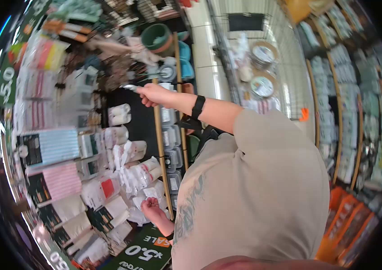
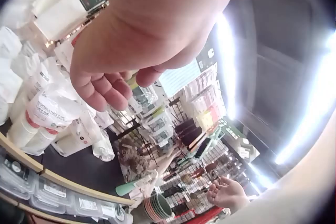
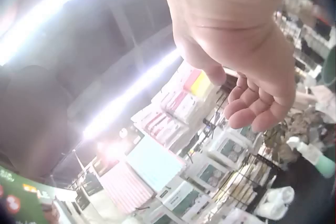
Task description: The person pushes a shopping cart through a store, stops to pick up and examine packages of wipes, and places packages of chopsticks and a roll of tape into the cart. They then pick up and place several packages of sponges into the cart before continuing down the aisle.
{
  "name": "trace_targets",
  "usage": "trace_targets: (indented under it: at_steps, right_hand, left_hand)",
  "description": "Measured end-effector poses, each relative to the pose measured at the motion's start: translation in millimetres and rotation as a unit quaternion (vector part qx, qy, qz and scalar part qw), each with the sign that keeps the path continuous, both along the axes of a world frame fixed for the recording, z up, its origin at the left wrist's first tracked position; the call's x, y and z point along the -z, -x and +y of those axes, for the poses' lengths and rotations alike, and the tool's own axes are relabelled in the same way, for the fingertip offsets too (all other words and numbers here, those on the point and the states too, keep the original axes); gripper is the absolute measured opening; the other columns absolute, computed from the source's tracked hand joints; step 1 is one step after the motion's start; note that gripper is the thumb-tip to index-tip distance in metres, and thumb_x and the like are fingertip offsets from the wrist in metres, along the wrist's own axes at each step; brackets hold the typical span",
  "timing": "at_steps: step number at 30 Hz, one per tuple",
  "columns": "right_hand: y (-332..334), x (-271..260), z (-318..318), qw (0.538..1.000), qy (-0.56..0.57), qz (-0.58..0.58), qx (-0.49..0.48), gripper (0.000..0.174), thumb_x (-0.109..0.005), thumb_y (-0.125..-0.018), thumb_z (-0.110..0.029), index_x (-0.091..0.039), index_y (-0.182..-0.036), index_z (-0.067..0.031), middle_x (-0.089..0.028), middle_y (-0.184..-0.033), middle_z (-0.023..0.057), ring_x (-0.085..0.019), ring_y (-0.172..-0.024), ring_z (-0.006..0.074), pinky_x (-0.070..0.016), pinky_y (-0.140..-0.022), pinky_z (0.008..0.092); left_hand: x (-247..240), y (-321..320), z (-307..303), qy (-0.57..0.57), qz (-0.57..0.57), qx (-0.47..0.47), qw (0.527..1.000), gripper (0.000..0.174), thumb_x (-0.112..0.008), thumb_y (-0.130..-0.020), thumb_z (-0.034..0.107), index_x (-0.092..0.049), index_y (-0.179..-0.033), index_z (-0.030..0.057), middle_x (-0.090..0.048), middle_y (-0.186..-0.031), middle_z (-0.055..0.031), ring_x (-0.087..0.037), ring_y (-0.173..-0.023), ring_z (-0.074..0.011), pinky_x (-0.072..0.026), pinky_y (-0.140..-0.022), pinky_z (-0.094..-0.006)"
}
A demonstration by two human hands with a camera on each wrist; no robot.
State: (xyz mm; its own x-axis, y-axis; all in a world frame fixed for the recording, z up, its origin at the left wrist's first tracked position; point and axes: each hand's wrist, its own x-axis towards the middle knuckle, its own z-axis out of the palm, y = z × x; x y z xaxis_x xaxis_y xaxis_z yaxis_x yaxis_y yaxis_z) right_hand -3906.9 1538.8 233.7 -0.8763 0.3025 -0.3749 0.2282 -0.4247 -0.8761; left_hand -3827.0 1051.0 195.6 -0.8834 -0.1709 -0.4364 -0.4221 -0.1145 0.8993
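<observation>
My right hand [image 1: 155, 95] is stretched out over the dark shelf, fingers loosely curled and nothing in the grasp. Beyond its fingertips in the right wrist view lies a white-topped, mint-green object [image 3: 313, 157], which in the left wrist view is a mint-green piece [image 2: 126, 188] near the shelf edge. Lower in the head view, my left hand [image 1: 153, 209] hovers by wrapped white packs, its fingers loosely bent and holding nothing. Bagged disposable cups [image 2: 48, 109] stand beneath that hand in the left wrist view. White rolled packs [image 1: 119, 114] sit on the shelf between the hands.
Striped blue packs [image 1: 59, 146] and pink packs [image 1: 62, 181] hang on the rack. A wooden shelf rail [image 1: 160, 144] runs before a lower row of clear plastic boxes [image 1: 173, 163]. A wire cart [image 1: 285, 54] with round containers stands behind. Green pots [image 1: 157, 37] are stacked beyond my right hand.
</observation>
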Motion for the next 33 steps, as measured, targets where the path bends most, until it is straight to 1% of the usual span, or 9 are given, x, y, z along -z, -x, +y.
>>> trace_targets:
  at_steps: [7, 10, 14, 16, 20, 24, 26, 29, 33]
  right_hand:
    - [-172, -60, 35, 0.935, 0.217, 0.100, 0.260, 0.036, -0.060, -0.094, -0.044, -0.058, -0.086, -0.0082, -0.058, -0.068, 0.0053, -0.058, -0.061, 0.0200, -0.0483, -0.062, 0.0346]
    - [-278, -85, 81, 0.893, 0.036, 0.290, 0.342, 0.030, -0.054, -0.100, -0.034, -0.062, -0.088, -0.0076, -0.063, -0.070, 0.0077, -0.064, -0.066, 0.0223, -0.0544, -0.067, 0.0406]
    - [-403, -46, 205, 0.843, -0.085, 0.236, 0.476, 0.022, -0.058, -0.096, -0.028, -0.056, -0.103, -0.0073, -0.063, -0.079, 0.0043, -0.062, -0.068, 0.0168, -0.0526, -0.066, 0.0286]
    - [-411, -45, 215, 0.788, -0.189, 0.074, 0.581, 0.031, -0.054, -0.095, -0.033, -0.058, -0.081, -0.0058, -0.058, -0.064, 0.0071, -0.058, -0.057, 0.0181, -0.0432, -0.052, 0.0325]
    - [-454, 74, 272, 0.875, -0.168, -0.221, 0.396, 0.032, -0.054, -0.093, -0.030, -0.062, -0.084, -0.0007, -0.064, -0.068, 0.0141, -0.063, -0.060, 0.0208, -0.0490, -0.055, 0.0331]
    - [-480, 226, 290, 0.786, -0.378, -0.485, -0.063, 0.047, -0.065, -0.085, -0.044, -0.068, -0.097, 0.0018, -0.070, -0.096, 0.0184, -0.070, -0.081, 0.0246, -0.0544, -0.062, 0.0379]
    - [-474, 182, 244, 0.719, -0.445, -0.456, -0.278, 0.054, -0.070, -0.082, -0.045, -0.069, -0.115, -0.0021, -0.070, -0.112, 0.0164, -0.069, -0.098, 0.0266, -0.0547, -0.081, 0.0412]
    - [-494, 324, 273, 0.749, -0.280, -0.546, -0.250, 0.069, -0.079, -0.073, -0.051, -0.066, -0.127, -0.0093, -0.067, -0.124, 0.0132, -0.065, -0.112, 0.0277, -0.0502, -0.095, 0.0408]
    - [-492, 358, 263, 0.764, -0.197, -0.567, -0.235, 0.074, -0.082, -0.069, -0.051, -0.066, -0.128, -0.0086, -0.065, -0.128, 0.0160, -0.063, -0.115, 0.0293, -0.0498, -0.095, 0.0408]
  left_hand:
    - [26, 19, 57, -0.033, -0.038, 0.181, 0.982, 0.009, -0.054, -0.087, 0.005, -0.047, -0.091, 0.0084, -0.061, -0.084, -0.0087, -0.060, -0.075, -0.0205, -0.0510, -0.075, -0.0346]
    - [37, 9, 89, -0.105, -0.028, 0.229, 0.967, 0.014, -0.057, -0.088, 0.005, -0.047, -0.097, 0.0087, -0.061, -0.085, -0.0089, -0.061, -0.076, -0.0219, -0.0519, -0.074, -0.0344]
    - [36, -21, 112, -0.085, -0.067, 0.238, 0.965, 0.013, -0.057, -0.089, 0.007, -0.047, -0.097, 0.0096, -0.063, -0.088, -0.0088, -0.063, -0.081, -0.0230, -0.0529, -0.077, -0.0356]
    - [40, -35, 110, -0.086, -0.085, 0.240, 0.963, 0.013, -0.057, -0.090, 0.007, -0.047, -0.097, 0.0095, -0.064, -0.089, -0.0089, -0.064, -0.082, -0.0229, -0.0530, -0.078, -0.0360]
    - [51, -58, 89, -0.043, -0.089, 0.209, 0.973, 0.009, -0.057, -0.091, 0.010, -0.049, -0.095, 0.0084, -0.064, -0.090, -0.0089, -0.063, -0.081, -0.0228, -0.0525, -0.079, -0.0365]
    - [54, -82, 77, 0.018, -0.131, 0.152, 0.980, 0.009, -0.058, -0.091, 0.013, -0.052, -0.094, 0.0078, -0.063, -0.090, -0.0081, -0.061, -0.083, -0.0224, -0.0515, -0.083, -0.0379]
    - [55, -95, 74, 0.029, -0.164, 0.124, 0.978, 0.009, -0.058, -0.091, 0.015, -0.052, -0.093, 0.0077, -0.062, -0.090, -0.0074, -0.061, -0.085, -0.0221, -0.0508, -0.084, -0.0386]
    - [42, -134, 103, 0.047, -0.158, 0.120, 0.979, 0.013, -0.058, -0.092, 0.018, -0.054, -0.097, 0.0066, -0.062, -0.092, -0.0068, -0.060, -0.085, -0.0220, -0.0501, -0.086, -0.0383]
    - [32, -183, 121, 0.067, -0.190, 0.172, 0.964, 0.026, -0.056, -0.097, 0.025, -0.055, -0.111, 0.0032, -0.061, -0.108, -0.0121, -0.060, -0.101, -0.0296, -0.0462, -0.095, -0.0424]
